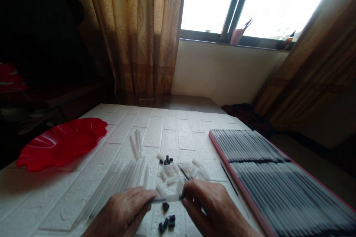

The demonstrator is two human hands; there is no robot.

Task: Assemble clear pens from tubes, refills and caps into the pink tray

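My left hand [122,211] is closed on a thin translucent tube [167,199] with a dark core toward its left end. At the tube's right end, my right hand [208,203] pinches a small black cap [181,196]. A slim pointed metal tool [183,172] sticks out above the right fingers; its kind is unclear, as the hand hides the rest. Behind the left hand lies a bundle of long clear tubes [122,177]. Short clear tube pieces [172,180] are scattered beyond the right hand. Small black caps [171,221] lie below the held tube, with several more farther back.
A pink-edged tray [222,152] on the right holds rows of filled tubes. Beside it lies a thin dark rod [229,179]. A red scalloped plate [63,142] sits at the left on the white brick-patterned tabletop [150,133]. Curtains [139,26] and a window stand behind.
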